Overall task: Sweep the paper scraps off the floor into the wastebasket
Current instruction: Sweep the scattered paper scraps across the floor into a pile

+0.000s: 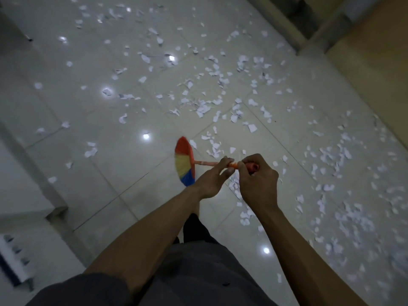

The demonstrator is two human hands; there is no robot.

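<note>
Above glossy tiles [106,133], both hands [208,178] [258,184] grip a fan-shaped, perhaps plastic, broom [184,162].

Broom [185,161] red/yellow/blue; scraps [204,109] white.

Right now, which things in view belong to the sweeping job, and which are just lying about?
Job: fan-shaped red, yellow and blue broom with orange handle, held by left hand and right hand; torn white paper scraps.
Lying about: tan panel, upper right; blurred white-and-dark object, lower left. Wastebasket not in view.
</note>
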